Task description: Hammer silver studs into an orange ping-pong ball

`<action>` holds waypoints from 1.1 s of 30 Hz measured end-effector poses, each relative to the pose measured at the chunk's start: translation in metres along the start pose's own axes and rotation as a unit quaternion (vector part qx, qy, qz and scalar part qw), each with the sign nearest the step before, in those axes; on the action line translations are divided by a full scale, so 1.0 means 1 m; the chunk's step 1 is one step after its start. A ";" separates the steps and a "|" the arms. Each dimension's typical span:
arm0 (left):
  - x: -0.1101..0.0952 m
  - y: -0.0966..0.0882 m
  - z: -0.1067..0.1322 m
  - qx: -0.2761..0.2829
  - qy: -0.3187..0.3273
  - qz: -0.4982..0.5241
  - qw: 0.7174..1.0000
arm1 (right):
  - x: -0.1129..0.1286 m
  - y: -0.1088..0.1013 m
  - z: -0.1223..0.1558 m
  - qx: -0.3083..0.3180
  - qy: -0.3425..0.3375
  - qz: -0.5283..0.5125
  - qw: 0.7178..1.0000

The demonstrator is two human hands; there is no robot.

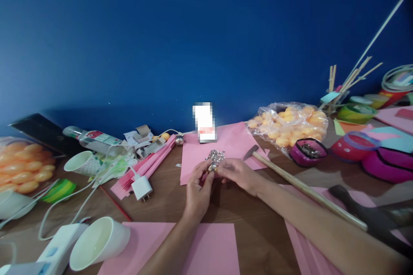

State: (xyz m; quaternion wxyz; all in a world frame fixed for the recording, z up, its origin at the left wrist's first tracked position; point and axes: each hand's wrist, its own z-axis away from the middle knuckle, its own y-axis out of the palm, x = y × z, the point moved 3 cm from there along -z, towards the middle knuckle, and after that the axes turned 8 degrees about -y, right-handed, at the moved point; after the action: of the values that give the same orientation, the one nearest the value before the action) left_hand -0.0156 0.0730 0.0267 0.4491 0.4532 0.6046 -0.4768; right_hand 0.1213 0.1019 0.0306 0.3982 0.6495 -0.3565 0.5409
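Note:
My left hand (198, 189) is closed around a small ball studded with shiny silver bits (212, 168), part of it showing orange-gold between the fingers. Thumb and fingers of my right hand (238, 174) are pinched together against the ball's right side; whatever they pinch is too small to make out. Just behind the fingertips, a loose heap of small silver metal pieces (217, 154), which look like thumbtacks, lies on a pink paper sheet (195, 154). Farther left on the table rests another silver-covered ball (179, 140).
A hammer (297, 180) lies right of my right forearm. Behind it are a bag of orange balls (287, 122) and a purple pouch of metal pieces (309, 152). A white charger (142, 187), cables, paper cup (100, 242) and power strip (61, 247) crowd the left. A blurred phone (204, 121) stands ahead.

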 end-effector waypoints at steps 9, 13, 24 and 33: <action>0.001 0.000 0.000 -0.009 0.008 -0.017 1.000 | -0.003 0.001 0.002 -0.013 0.018 -0.027 0.999; 0.000 0.001 0.001 -0.007 0.013 -0.008 1.000 | -0.005 0.000 0.002 -0.025 0.031 -0.050 0.998; 0.001 0.001 0.001 -0.009 0.013 -0.015 1.000 | -0.009 -0.001 0.001 -0.032 0.033 -0.080 0.996; 0.002 0.000 0.001 -0.005 0.003 -0.011 1.000 | -0.006 0.001 0.002 -0.036 0.042 -0.081 0.995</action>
State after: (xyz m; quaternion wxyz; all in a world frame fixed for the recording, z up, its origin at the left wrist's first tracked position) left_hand -0.0160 0.0725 0.0242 0.4443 0.4457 0.6134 -0.4772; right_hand 0.1207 0.0999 0.0248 0.4784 0.6383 -0.3052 0.5201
